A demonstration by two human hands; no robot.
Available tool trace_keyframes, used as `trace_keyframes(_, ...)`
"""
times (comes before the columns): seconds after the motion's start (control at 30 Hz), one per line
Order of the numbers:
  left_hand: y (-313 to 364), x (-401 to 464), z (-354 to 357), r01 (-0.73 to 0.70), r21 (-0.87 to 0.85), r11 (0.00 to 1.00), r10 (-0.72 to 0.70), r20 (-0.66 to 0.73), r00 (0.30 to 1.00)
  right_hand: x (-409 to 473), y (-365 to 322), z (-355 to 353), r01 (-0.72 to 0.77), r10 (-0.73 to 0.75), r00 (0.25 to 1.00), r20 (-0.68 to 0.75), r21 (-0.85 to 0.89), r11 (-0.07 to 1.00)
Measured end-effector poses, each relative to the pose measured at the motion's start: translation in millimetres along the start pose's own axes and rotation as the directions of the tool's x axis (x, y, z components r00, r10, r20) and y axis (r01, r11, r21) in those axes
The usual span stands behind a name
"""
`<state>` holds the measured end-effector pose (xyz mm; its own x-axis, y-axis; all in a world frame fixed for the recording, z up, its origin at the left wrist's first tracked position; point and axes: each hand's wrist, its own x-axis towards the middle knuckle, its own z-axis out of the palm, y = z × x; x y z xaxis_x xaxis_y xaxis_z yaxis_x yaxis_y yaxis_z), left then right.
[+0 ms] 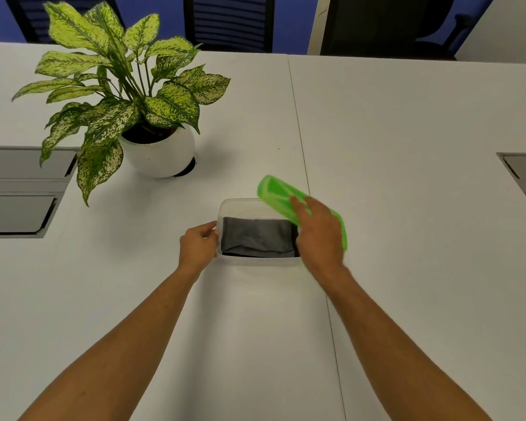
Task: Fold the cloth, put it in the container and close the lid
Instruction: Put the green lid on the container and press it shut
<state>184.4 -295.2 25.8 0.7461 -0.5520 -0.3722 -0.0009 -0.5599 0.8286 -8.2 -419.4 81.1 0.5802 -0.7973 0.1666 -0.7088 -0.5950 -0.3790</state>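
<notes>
Head view, lower centre: right hand grips green lid — light, stiff; left hand pinches container rim — cloth inside.

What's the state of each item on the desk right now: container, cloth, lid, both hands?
container: open, upright on the table
cloth: folded, inside the container
lid: off, tilted above the container's right rim
right hand: gripping the lid
left hand: fingers on the container's left wall
potted plant: upright, untouched
</notes>
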Motion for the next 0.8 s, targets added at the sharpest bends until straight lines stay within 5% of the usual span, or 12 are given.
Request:
trace_keyframes(0.13,-4.5,0.8,-2.9,-0.007,-0.051,0.999,0.008,0.01,1.0,-7.2,-11.7,42.6,0.201,-0.141,0.961,0.236,-0.255,0.946)
trace_keyframes(0.3,-9.3,5.1,-4.1,0.002,-0.092,0.996,0.002,0.041,0.999,-9.7,-5.8,65.2,0.347,-0.233,0.888,0.397,-0.244,0.906)
trace_keyframes(0.8,-19.7,11.4,0.1,0.096,-0.289,0.953,-0.08,0.067,0.995,-15.1,-6.4,79.3,0.414,-0.317,0.862,0.395,-0.19,0.89)
